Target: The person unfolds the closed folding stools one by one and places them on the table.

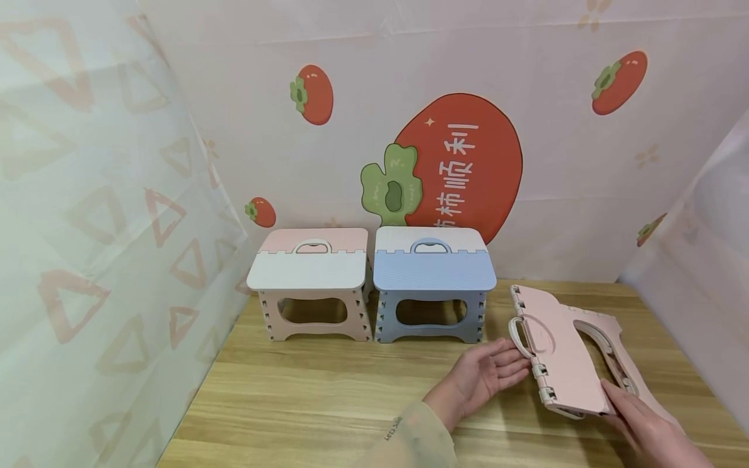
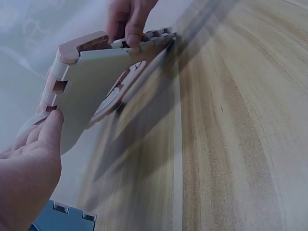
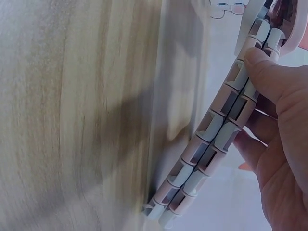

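Observation:
A partly folded pink-and-white folding stool (image 1: 564, 351) is held tilted above the table at the right, with one leg panel (image 1: 629, 370) swung out. My right hand (image 1: 652, 426) grips its near edge. Up close in the right wrist view, that thumb (image 3: 262, 72) presses the hinged edge (image 3: 211, 127) and the fingers go behind it. My left hand (image 1: 482, 377) has its palm turned up and its fingers extended, fingertips at the hinge side just below the white carry handle (image 1: 519, 338). In the left wrist view the left fingertips (image 2: 54, 122) touch the seat's edge.
Two unfolded stools stand side by side at the back of the wooden table (image 1: 304, 403): a pink-and-white one (image 1: 310, 270) and a blue-and-white one (image 1: 434, 270). Behind them hangs a printed backdrop (image 1: 556, 169), and side sheets flank the table.

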Demonstrator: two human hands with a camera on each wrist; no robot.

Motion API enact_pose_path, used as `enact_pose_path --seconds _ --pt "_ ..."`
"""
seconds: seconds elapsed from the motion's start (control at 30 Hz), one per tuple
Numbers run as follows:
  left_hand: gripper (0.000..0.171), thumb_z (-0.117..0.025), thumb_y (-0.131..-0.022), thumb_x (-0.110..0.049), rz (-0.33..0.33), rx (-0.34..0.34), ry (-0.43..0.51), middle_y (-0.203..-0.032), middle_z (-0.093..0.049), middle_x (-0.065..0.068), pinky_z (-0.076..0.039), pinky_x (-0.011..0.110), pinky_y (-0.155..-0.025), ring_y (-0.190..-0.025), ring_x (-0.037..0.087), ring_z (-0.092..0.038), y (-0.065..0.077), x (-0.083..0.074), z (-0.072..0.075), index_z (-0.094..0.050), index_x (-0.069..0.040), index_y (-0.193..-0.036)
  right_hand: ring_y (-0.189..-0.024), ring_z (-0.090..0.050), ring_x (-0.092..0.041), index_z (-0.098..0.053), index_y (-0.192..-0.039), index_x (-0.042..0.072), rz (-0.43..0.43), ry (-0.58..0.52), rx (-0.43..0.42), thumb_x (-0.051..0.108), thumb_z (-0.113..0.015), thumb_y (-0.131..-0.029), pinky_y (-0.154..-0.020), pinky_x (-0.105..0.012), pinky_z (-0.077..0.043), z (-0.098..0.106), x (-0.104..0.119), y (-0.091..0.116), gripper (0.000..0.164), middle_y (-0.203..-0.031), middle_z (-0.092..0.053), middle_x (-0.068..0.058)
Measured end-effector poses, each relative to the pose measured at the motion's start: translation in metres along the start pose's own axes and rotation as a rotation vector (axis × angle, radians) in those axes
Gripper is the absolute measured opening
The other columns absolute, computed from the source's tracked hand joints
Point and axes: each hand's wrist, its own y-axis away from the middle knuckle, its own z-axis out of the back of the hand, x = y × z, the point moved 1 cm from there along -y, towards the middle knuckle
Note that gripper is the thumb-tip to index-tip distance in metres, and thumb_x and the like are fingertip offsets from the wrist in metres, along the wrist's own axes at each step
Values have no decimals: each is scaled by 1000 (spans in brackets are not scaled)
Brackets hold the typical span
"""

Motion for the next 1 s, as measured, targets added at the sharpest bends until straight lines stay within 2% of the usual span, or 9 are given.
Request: enact_pose_path --seconds 0.07,0.17,0.37,0.53,0.63,0.8,0.9,0.93,1.0 --pt "67 -50 -103 -31 0 5 5 -152 -41 35 -34 53 -119 -143 48 -40 0 -1 -1 -36 15 -149 -133 -24 25 -58 -141 1 -5 5 0 57 -39 -103 -100 4 -22 1 -1 0 70 -140 -47 24" --pt "66 -50 -103 -32 3 11 17 -151 -43 34 -34 53 -119 -143 47 -40 0 -2 -2 -38 15 -148 -133 -26 24 -58 -140 -1 4 -22 1 55 -39 -103 -100 4 -23 2 -2 0 69 -144 -39 28" --pt "66 -50 -103 -33 8 15 40 -151 -45 32 -33 52 -119 -143 47 -41 0 -6 -5 -40 14 -148 -136 -25 21 -56 -142 -1 10 -58 1 52 -38 -105 -103 4 -18 4 -1 -1 67 -152 -27 34" --pt "65 -50 -103 -32 0 17 34 -151 -44 33 -32 52 -120 -143 47 -40 0 -8 -7 -39 13 -149 -134 -22 24 -54 -148 10 -42 -28 23 43 -55 -103 -100 6 -16 5 2 0 56 -150 -28 34" --pt "64 -51 -102 -29 -15 5 24 -151 -43 34 -34 51 -119 -143 47 -40 0 -9 -8 -39 14 -148 -133 -21 25 -51 -152 17 -68 2 40 37 -63 -101 -98 6 -18 6 4 0 56 -149 -34 31" --pt "63 -51 -102 -27 -46 -2 -4 -151 -44 32 -36 48 -118 -142 44 -42 -1 -11 -11 -39 13 -149 -132 -20 26 -53 -151 16 -88 -7 39 32 -69 -98 -97 6 -18 7 5 -2 57 -150 -29 35" --pt "63 -51 -102 -27 -62 1 -18 -151 -45 31 -37 47 -118 -143 43 -42 0 -12 -14 -39 13 -149 -127 -25 27 -56 -148 17 -101 -4 33 33 -72 -96 -90 2 -32 9 5 -3 57 -149 -27 40" --pt "64 -51 -102 -28 -66 2 -21 -151 -45 30 -37 47 -118 -143 43 -42 0 -13 -14 -38 13 -150 -124 -31 25 -57 -147 17 -107 3 31 33 -74 -94 -85 -1 -37 10 6 -3 57 -148 -27 41" --pt "64 -50 -101 -28 -74 -1 -25 -151 -45 30 -36 47 -118 -143 43 -42 0 -14 -16 -38 13 -150 -121 -31 27 -59 -146 18 -115 12 36 32 -77 -91 -78 -5 -42 12 6 -4 59 -148 -28 42"
